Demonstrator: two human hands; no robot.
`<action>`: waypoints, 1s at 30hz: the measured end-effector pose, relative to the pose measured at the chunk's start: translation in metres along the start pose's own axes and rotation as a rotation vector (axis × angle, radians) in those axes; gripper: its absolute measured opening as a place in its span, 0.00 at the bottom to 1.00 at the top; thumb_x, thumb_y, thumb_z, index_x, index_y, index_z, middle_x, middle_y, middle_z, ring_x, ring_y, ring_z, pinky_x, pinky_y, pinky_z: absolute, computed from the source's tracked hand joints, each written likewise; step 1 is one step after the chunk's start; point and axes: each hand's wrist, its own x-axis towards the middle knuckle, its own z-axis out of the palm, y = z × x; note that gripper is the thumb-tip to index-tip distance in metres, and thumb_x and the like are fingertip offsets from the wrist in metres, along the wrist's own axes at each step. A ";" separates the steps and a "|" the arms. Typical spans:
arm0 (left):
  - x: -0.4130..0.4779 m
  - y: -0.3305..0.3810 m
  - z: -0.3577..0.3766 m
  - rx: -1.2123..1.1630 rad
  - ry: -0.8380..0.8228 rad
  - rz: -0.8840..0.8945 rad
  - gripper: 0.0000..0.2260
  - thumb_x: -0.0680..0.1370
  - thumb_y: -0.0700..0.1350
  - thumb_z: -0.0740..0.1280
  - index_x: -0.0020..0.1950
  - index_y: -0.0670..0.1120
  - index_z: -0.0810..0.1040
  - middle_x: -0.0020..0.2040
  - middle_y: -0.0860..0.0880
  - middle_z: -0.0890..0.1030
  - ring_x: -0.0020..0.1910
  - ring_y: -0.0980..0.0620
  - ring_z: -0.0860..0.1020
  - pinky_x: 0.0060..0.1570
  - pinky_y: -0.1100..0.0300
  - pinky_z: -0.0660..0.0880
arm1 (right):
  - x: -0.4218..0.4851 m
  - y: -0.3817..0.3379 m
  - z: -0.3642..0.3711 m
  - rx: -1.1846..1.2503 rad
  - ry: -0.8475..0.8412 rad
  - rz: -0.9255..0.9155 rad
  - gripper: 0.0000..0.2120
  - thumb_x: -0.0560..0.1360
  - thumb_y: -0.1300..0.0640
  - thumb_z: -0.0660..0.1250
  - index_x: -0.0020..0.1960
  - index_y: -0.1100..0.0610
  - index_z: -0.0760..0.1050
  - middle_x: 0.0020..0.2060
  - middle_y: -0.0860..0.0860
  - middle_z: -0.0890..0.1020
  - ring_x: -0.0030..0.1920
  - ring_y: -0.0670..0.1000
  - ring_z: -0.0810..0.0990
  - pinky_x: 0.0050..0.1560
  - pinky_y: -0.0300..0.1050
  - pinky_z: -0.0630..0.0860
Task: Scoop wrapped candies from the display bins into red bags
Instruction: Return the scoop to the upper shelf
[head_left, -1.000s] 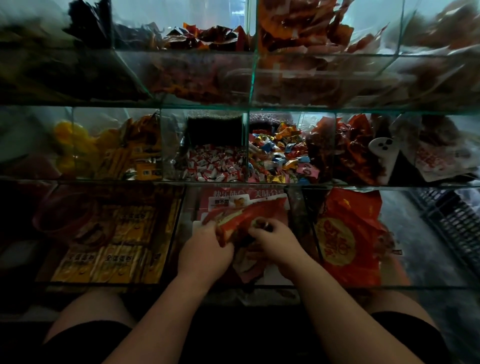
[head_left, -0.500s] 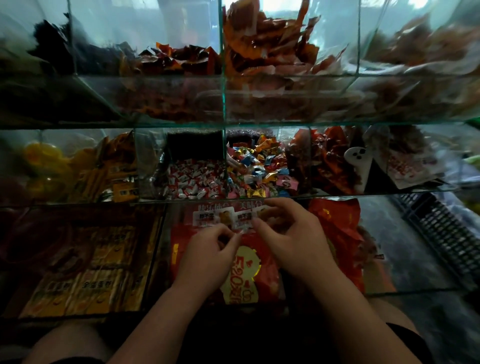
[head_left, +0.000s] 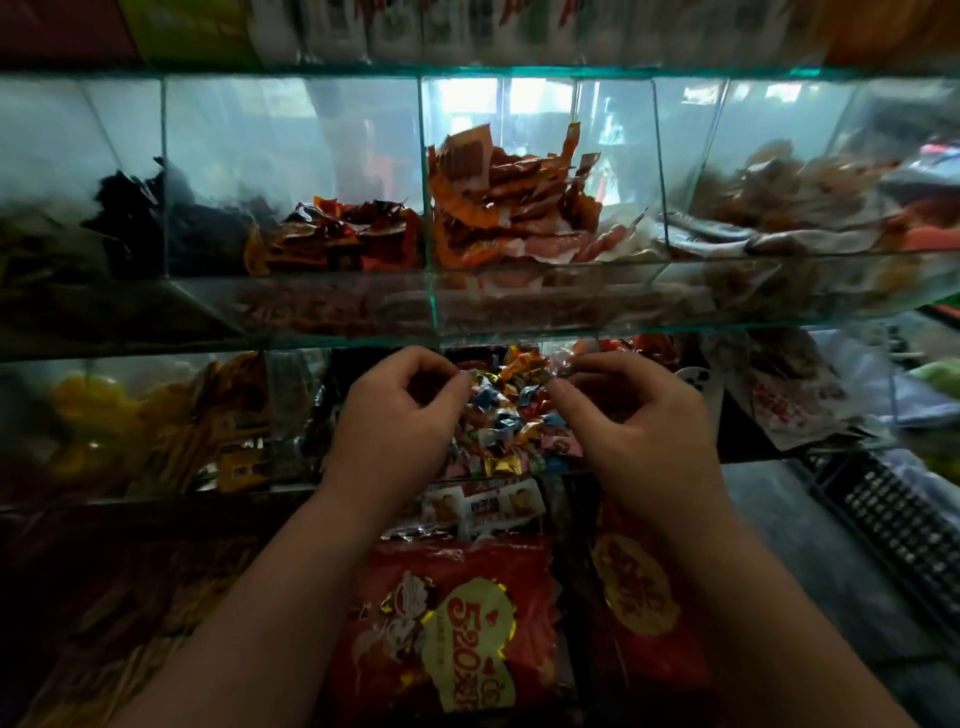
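Nearest, below both wrists, a red bag (head_left: 452, 623) lying flat with nothing visibly being added, then left hand (head_left: 400, 415) and right hand (head_left: 628, 421) curled, fingertips pinching at the wrapped candies (head_left: 506, 415) between them in the bin: scooping barely begun, bagging apparently still ahead.

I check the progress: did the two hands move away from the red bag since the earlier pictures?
Yes. The left hand and right hand went up from the red bag to the mixed candies in the glass bin above.
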 end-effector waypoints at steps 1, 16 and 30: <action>-0.001 0.001 0.001 -0.011 -0.027 -0.010 0.05 0.80 0.48 0.71 0.44 0.55 0.80 0.41 0.59 0.82 0.39 0.59 0.81 0.33 0.69 0.76 | -0.001 -0.003 0.001 -0.001 -0.024 -0.007 0.09 0.74 0.51 0.76 0.53 0.47 0.81 0.44 0.42 0.85 0.47 0.38 0.84 0.47 0.31 0.80; 0.021 0.024 0.014 0.308 0.029 0.210 0.27 0.78 0.49 0.72 0.76 0.48 0.70 0.72 0.50 0.71 0.71 0.53 0.66 0.70 0.56 0.65 | 0.048 0.007 -0.008 -0.346 0.192 -0.203 0.23 0.73 0.51 0.76 0.65 0.58 0.77 0.58 0.52 0.79 0.61 0.51 0.76 0.61 0.43 0.73; 0.056 0.025 0.055 0.129 0.026 0.475 0.09 0.77 0.35 0.71 0.57 0.40 0.81 0.57 0.46 0.82 0.58 0.51 0.79 0.60 0.52 0.78 | 0.074 0.003 -0.015 -0.037 0.090 -0.036 0.10 0.74 0.63 0.74 0.54 0.53 0.80 0.47 0.44 0.84 0.45 0.40 0.83 0.45 0.27 0.77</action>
